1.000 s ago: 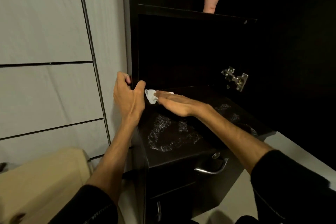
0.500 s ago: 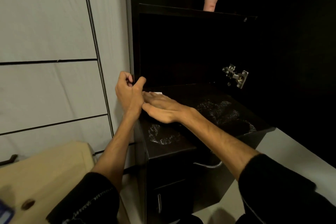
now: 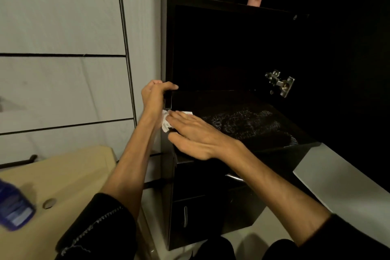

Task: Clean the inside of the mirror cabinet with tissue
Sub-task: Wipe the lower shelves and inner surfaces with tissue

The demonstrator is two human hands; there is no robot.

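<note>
Drawn back toward the shelf's front-left corner, the right hand [image 3: 198,135] presses flat on the tissue [image 3: 166,121]; the left hand [image 3: 155,99] apparently grips the mirror cabinet [image 3: 211,48] edge.

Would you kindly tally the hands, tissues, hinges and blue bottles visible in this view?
Hands: 2, the left hand on the cabinet edge, the right hand flat on the tissue
Tissue: 1
Metal hinge: 1
Blue bottle: 1
Total: 5
</note>
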